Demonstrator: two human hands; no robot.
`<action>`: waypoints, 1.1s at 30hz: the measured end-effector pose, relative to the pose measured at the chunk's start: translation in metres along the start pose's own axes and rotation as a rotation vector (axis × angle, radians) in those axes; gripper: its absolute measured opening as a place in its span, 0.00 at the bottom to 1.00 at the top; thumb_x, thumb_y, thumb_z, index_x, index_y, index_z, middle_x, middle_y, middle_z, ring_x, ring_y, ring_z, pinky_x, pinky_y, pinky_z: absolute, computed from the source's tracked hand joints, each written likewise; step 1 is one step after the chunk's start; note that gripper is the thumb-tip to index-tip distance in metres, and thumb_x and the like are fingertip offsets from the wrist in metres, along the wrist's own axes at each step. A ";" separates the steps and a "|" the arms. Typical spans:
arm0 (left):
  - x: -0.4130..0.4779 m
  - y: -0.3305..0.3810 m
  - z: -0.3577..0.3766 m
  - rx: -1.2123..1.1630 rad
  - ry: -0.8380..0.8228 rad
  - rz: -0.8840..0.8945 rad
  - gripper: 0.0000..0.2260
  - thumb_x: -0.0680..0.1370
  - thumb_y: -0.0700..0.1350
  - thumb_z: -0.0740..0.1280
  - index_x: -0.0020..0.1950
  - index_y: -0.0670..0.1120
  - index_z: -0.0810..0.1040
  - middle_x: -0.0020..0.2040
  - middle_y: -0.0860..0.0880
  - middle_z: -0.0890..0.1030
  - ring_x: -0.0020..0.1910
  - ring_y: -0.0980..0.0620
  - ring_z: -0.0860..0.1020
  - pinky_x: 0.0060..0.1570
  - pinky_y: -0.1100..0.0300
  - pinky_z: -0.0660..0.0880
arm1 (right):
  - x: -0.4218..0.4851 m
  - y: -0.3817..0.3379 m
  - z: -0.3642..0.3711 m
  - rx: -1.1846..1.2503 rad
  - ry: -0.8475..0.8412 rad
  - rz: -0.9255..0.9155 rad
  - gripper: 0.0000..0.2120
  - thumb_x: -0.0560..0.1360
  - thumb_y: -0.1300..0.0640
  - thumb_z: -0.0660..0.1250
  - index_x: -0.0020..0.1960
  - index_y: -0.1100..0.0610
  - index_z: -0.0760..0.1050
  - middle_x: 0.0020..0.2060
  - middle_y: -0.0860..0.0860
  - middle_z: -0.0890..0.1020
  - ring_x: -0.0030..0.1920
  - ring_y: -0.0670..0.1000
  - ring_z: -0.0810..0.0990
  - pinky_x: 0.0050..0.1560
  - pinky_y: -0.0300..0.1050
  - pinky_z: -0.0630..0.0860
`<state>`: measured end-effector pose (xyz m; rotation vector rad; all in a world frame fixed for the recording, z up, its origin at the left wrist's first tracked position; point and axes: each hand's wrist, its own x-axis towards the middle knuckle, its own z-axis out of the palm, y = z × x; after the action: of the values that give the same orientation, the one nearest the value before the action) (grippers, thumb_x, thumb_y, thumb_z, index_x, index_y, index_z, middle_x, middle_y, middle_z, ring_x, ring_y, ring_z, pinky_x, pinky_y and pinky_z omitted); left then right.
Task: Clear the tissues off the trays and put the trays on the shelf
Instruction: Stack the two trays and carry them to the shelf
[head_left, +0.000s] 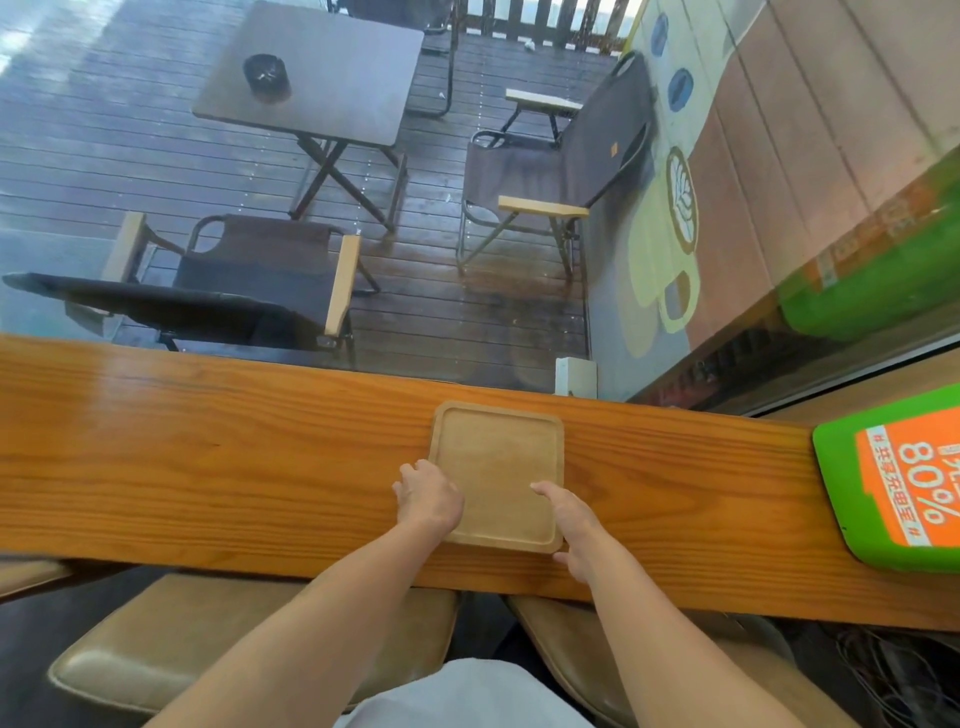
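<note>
Seen from above: a square wooden tray lying flat on the long wooden table, just right of centre, its far edge near the table's window side at 12 o'clock. No tissue visible on it; recessed face bare. Only this one tray in view; no shelf in view either.

Left hand set on the tray's near-left corner, at about 8 o'clock of the tray, fingers curled over the rim and touching the wood. Right hand at the near-right corner, about 4 o'clock, thumb lying on the tray's inner face, other fingers tucked down past the rim at the near edge. Both hands thus bracketing the tray from opposite sides, well apart from each other. Whether either is truly clamped or merely resting: cannot tell, since the undersides of the fingers are hidden.

Probable reason for the placement: a wide, shallow thing, best lifted level with a grip at two corners, thumbs on top, fingers slipped beneath the lip. Judged stage: tissue clearing done for this tray, lift and carry to the shelf not yet begun.

At 3 o'clock on the table, a green and orange sign, well apart from the tray.
</note>
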<state>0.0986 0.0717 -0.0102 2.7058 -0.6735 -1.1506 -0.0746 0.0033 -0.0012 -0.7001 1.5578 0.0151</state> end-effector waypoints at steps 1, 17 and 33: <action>0.001 0.000 -0.001 0.005 0.000 0.002 0.17 0.81 0.46 0.58 0.67 0.40 0.67 0.66 0.41 0.68 0.63 0.40 0.67 0.60 0.49 0.69 | 0.000 0.000 0.000 0.002 0.000 -0.001 0.45 0.69 0.38 0.69 0.79 0.50 0.55 0.77 0.52 0.63 0.73 0.58 0.63 0.69 0.60 0.63; 0.001 0.003 -0.004 -0.068 -0.086 -0.073 0.21 0.80 0.49 0.58 0.70 0.39 0.67 0.67 0.39 0.69 0.63 0.40 0.70 0.62 0.48 0.70 | -0.002 0.002 0.001 -0.008 0.015 -0.002 0.42 0.71 0.40 0.69 0.79 0.50 0.56 0.76 0.53 0.64 0.73 0.58 0.64 0.68 0.59 0.64; 0.004 0.009 -0.002 -0.363 -0.019 -0.354 0.28 0.76 0.61 0.61 0.61 0.38 0.77 0.56 0.40 0.79 0.48 0.41 0.76 0.46 0.51 0.73 | 0.004 0.003 -0.028 -0.019 -0.054 0.039 0.34 0.72 0.41 0.68 0.74 0.52 0.67 0.74 0.52 0.68 0.71 0.58 0.67 0.65 0.59 0.68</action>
<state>0.0997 0.0622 -0.0087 2.5559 0.0247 -1.2279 -0.1013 -0.0075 -0.0025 -0.6793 1.5208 0.0772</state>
